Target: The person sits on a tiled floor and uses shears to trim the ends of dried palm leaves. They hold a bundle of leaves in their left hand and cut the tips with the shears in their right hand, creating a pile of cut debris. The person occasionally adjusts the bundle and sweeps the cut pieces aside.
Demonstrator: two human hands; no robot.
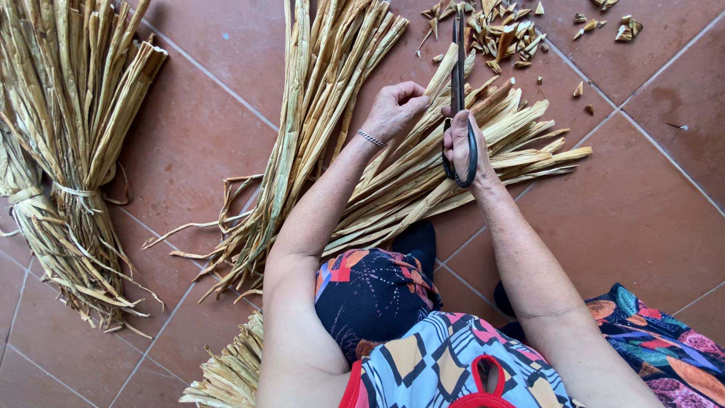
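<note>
Nearest the camera sits a person in a bright patterned dress (453, 355), both bare arms reaching forward over a terracotta tiled floor (642, 211). A frayed end of dried leaves (226, 370) pokes out beside the left elbow. The left hand (394, 109), with a thin bracelet (371, 137) at the wrist, is closed around a dried leaf strip (438, 79) pulled up from the fan of cut strips (483, 159) lying just under both hands. The right hand (464, 143) is closed through the loop handles of long dark scissors (458, 83) — the blades point away from the body and look nearly shut, right beside the held strip. A long loose sheaf of leaves (317, 113) runs diagonally to the left of the left arm. Well apart at the far left lies a tied bundle (68, 136) of the same material. Beyond the scissor tips, small trimmed scraps (506, 34) are scattered across the tiles.
</note>
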